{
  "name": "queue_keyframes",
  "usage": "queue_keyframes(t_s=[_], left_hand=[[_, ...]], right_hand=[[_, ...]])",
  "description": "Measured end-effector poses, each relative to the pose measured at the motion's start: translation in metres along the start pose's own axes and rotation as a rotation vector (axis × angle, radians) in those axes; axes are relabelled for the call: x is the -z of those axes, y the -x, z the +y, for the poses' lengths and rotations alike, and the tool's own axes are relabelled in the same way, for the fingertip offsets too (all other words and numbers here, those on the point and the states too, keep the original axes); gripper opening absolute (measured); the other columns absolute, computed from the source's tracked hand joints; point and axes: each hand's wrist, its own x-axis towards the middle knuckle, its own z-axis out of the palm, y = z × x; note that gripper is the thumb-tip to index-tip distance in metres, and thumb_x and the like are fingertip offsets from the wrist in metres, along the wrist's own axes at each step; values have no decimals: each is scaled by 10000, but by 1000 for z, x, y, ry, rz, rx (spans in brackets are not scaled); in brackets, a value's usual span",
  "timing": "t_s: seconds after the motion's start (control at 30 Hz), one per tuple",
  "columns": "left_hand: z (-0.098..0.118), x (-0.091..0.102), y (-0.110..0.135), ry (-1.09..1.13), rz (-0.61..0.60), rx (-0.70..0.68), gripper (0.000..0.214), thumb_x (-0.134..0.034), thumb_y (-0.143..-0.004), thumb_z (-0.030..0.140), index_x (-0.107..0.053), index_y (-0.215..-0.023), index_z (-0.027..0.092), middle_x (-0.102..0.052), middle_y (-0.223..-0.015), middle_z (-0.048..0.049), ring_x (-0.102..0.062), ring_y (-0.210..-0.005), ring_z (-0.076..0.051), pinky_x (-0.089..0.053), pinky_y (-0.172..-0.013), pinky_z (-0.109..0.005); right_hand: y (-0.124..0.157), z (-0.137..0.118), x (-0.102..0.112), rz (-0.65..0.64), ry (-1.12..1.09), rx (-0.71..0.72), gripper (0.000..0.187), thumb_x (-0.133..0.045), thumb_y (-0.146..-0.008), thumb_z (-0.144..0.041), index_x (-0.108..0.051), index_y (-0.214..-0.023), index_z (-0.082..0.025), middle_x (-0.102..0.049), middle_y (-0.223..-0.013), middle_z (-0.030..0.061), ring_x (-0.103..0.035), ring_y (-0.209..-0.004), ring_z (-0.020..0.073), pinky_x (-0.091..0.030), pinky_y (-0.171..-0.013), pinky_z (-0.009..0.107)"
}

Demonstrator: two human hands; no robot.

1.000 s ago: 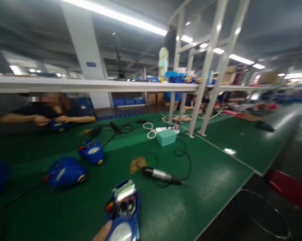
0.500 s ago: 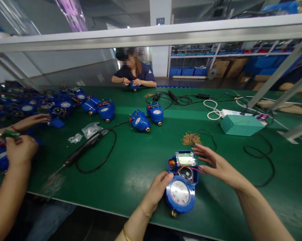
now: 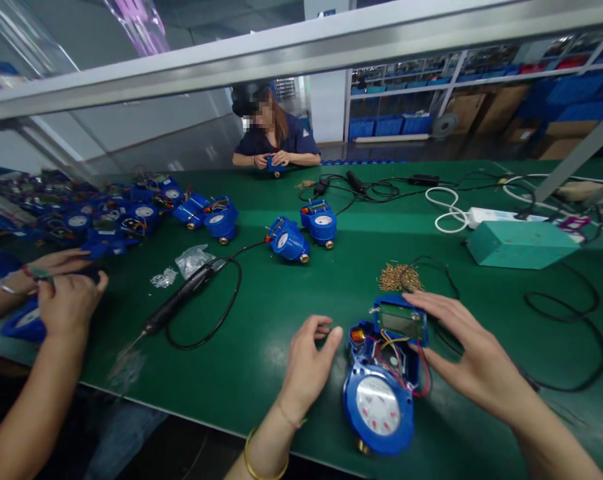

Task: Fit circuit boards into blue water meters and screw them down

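Note:
A blue water meter (image 3: pixel 379 407) with a white round dial rests on the green table in front of me. At its far end is a blue-framed display unit (image 3: pixel 401 321), with red and yellow wires running from it into the open wiring compartment (image 3: pixel 392 360). My right hand (image 3: pixel 474 350) grips the display unit's right side, fingers along the top edge and thumb below. Just left of the meter, my left hand (image 3: pixel 306 363) is open and apart from it, fingers slightly curled and holding nothing. A pile of small brass-coloured screws (image 3: pixel 399 275) lies behind the display unit.
A black electric screwdriver (image 3: pixel 181 297) lies left with its cable, near a plastic bag (image 3: pixel 194 260). Several blue meters (image 3: pixel 287 239) stand farther back. A teal box (image 3: pixel 524 243) sits right. A co-worker's hands (image 3: pixel 69 300) work at left; another person (image 3: pixel 276 137) sits opposite.
My left hand has let go of the meter and moved slightly left of it. My right hand has closed on the display unit, which is now tilted differently. The view has shifted.

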Motion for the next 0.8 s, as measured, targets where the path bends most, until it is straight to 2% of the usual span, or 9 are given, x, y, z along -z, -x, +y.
queue_keyframes(t_s=[0.07, 0.13, 0.2, 0.33, 0.43, 0.63, 0.8], left_hand=[[12, -2, -4, 13, 85, -112, 204, -611, -894, 352, -671, -999, 187, -699, -1033, -78, -636, -927, -214, -474, -832, -325], [23, -7, -7, 36, 89, -231, 114, -620, -888, 280, -695, -896, 195, -708, -990, -60, -632, -939, -207, -466, -844, -328], [31, -13, -7, 29, 64, -281, 97, -645, -874, 242, -726, -837, 205, -718, -985, -52, -628, -986, -213, -444, -911, -355], [35, -27, -9, 40, 51, -192, 121, -665, -862, 226, -778, -820, 229, -707, -1090, -63, -602, -1081, -240, -425, -980, -408], [37, -34, -10, 90, 72, -105, 132, -699, -832, 224, -773, -722, 229, -706, -1129, -65, -578, -1143, -262, -406, -1024, -444], [44, -43, -12, 149, 69, 14, 110, -795, -736, 209, -751, -636, 225, -715, -1134, -65, -574, -1182, -277, -382, -1052, -463], [43, -45, -16, 225, 77, 50, 135, -764, -736, 159, -726, -615, 206, -735, -1093, -69, -631, -1126, -266, -380, -1047, -453]], right_hand=[[-1, -3, -4, 57, -5, 61, 510, -579, -921, -201, -459, -1416, -224, -558, -1377, 92, -499, -1312, 244, -458, -1086, 442], [-2, -3, -11, 117, -23, 109, 522, -582, -912, -152, -451, -1415, -195, -558, -1372, 110, -492, -1320, 243, -437, -1095, 433], [-1, -1, -20, 179, -45, 134, 540, -599, -895, -120, -451, -1411, -181, -553, -1370, 126, -485, -1330, 256, -422, -1101, 443], [3, 4, -33, 284, -105, 134, 616, -657, -850, -81, -447, -1417, -202, -549, -1367, 135, -492, -1327, 290, -420, -1088, 493], [3, 2, -37, 322, -99, 148, 669, -692, -826, -67, -437, -1427, -211, -561, -1348, 136, -505, -1314, 294, -437, -1065, 493], [1, -1, -35, 322, -9, 184, 647, -681, -856, -94, -427, -1433, -241, -581, -1340, 128, -516, -1311, 291, -485, -1015, 489], [2, 2, -33, 323, 22, 235, 578, -677, -861, -82, -476, -1391, -192, -594, -1328, 136, -519, -1320, 274, -484, -1043, 436]])
